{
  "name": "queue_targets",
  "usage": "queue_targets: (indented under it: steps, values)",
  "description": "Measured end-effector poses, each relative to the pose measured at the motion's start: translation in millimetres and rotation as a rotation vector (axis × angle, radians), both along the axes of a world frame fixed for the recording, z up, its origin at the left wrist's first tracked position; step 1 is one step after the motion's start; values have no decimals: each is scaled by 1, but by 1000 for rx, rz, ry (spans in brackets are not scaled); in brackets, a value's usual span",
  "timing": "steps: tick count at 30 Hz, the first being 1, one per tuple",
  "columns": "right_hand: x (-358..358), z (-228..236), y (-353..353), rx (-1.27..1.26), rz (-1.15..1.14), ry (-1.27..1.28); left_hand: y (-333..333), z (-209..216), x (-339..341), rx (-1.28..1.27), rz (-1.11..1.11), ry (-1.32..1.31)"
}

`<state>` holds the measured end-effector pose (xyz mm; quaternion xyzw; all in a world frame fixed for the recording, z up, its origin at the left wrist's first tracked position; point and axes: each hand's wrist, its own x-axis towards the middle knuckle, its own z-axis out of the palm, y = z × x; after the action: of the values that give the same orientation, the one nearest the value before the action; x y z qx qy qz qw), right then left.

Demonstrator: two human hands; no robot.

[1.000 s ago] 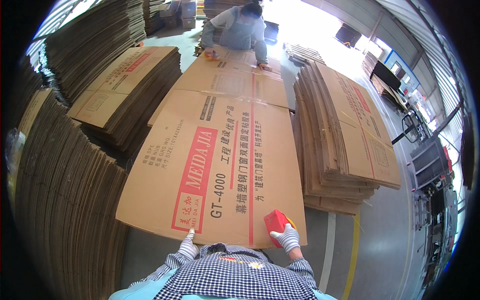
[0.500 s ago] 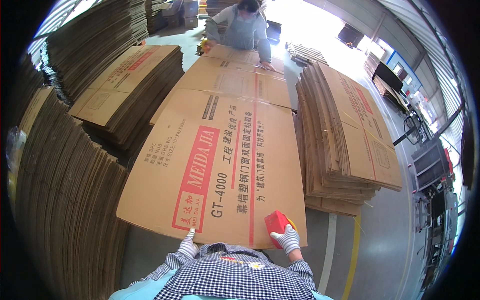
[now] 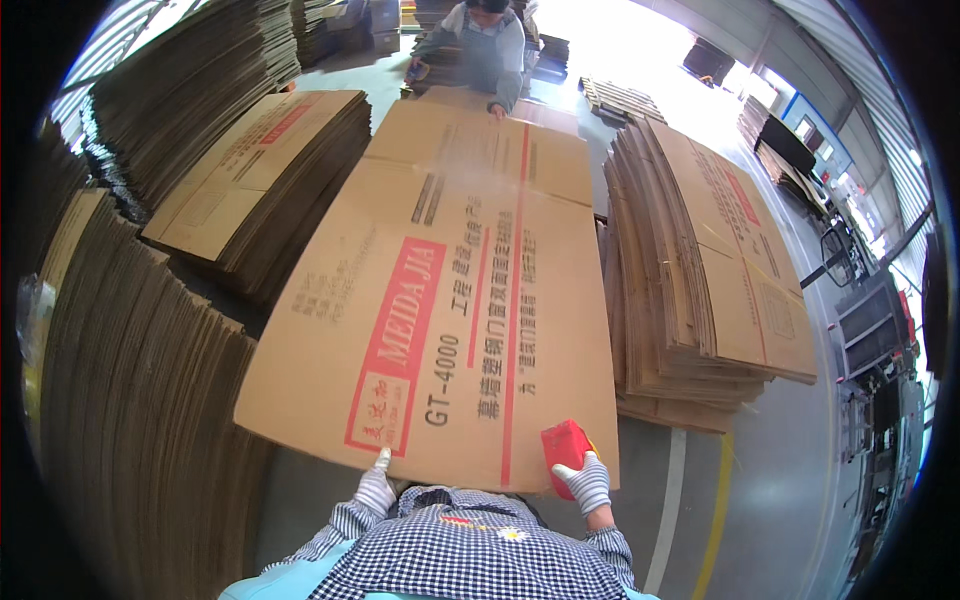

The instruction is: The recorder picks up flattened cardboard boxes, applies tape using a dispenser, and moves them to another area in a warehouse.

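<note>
A large flattened brown carton [image 3: 440, 300] with red and black print stretches away from my waist. My left hand [image 3: 376, 486], in a striped white glove, grips its near edge, thumb on top and fingers hidden underneath. Near the right front corner my right hand [image 3: 588, 482], gloved alike, is closed around a red box-shaped tool [image 3: 567, 450] with a bit of yellow; its exact kind does not show. The tool rests over the carton's surface. Across at the far end, another person [image 3: 480, 50] has a hand [image 3: 497, 110] at the carton's far edge.
To the right stands a tall pile of flattened cartons [image 3: 700, 260], close to the carton's side. More stacks [image 3: 255, 180] and a long row of cardboard [image 3: 140, 370] line the left. A pallet [image 3: 622, 100] lies beyond. Yellow and white lines mark the floor [image 3: 690, 500].
The carton's far part now reaches farther toward the other person as one sheet. That person's hand has moved left and back. Both my hands keep their holds, with little movement.
</note>
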<state>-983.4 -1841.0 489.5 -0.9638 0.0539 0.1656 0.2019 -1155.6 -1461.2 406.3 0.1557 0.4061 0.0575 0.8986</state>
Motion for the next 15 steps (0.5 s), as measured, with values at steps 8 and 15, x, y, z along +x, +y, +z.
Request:
queue_targets:
  steps: [8,15]
  values:
    - [89,35,92,271,-72,-39,184,5,329,321,-171,-80]
    - [131,33,165,266,-155,17,259,-80,496,1484,-943,369]
